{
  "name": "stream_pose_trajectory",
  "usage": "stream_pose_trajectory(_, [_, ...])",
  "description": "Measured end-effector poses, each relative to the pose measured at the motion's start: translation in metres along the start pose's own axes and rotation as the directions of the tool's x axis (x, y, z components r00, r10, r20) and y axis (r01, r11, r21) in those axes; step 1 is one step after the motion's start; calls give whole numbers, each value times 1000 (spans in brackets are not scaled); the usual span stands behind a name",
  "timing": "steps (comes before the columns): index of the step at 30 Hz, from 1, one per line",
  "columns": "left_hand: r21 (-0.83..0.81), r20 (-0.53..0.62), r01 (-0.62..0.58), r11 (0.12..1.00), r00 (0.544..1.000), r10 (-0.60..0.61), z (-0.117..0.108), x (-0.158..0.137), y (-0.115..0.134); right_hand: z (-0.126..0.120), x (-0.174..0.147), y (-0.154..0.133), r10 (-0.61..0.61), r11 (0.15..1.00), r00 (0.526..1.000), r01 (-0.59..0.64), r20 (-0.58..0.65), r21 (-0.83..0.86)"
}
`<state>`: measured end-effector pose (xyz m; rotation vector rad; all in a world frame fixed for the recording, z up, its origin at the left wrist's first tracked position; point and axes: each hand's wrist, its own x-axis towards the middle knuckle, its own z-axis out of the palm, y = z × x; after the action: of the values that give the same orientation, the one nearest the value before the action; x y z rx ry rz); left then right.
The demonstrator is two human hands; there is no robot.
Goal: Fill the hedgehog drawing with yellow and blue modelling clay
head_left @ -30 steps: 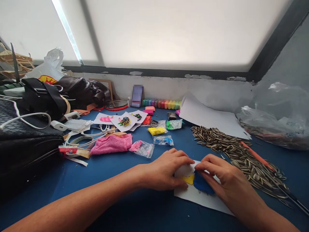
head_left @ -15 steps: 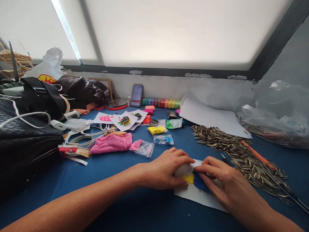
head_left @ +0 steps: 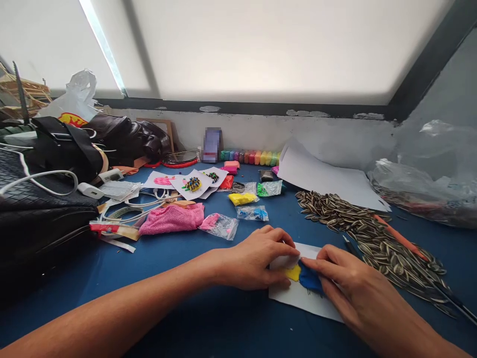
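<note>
A sheet of white paper (head_left: 298,301) lies on the blue table with a yellow clay patch (head_left: 293,272) and a blue clay patch (head_left: 310,276) side by side on it. My left hand (head_left: 257,256) steadies the paper from the left, its thumb and fingers apart around the yellow clay. On the right, the index fingertip of my right hand (head_left: 350,278) presses the upper edge of the blue clay. The right thumb is apart from that finger, near the clay's right side. Part of the blue clay is hidden under this hand.
Sunflower seeds (head_left: 372,243) spread to the right, with a pen (head_left: 350,246) beside them. Small clay bags, such as a yellow one (head_left: 243,199), lie ahead. Decorated cards (head_left: 192,185), a pink cloth (head_left: 173,220) and a black bag (head_left: 40,219) are left.
My right hand has shifted slightly right and its fingers have spread, showing more of the blue clay. My left hand stays nearly in place on the paper.
</note>
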<state>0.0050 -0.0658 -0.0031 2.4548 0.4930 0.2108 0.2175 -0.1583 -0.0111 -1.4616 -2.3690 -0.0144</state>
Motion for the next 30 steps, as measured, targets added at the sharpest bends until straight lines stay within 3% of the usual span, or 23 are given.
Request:
stream_pose_trajectory(21, [-22,-3,9,1000,1000,-9,0,0,-2,4,-1,-1,27,999,999,-26,-26,21])
stream_pose_trajectory(30, [-52,-12,10,999,1000,-10,0,1,-1,4,3,1,19,998,999,-21,36,60])
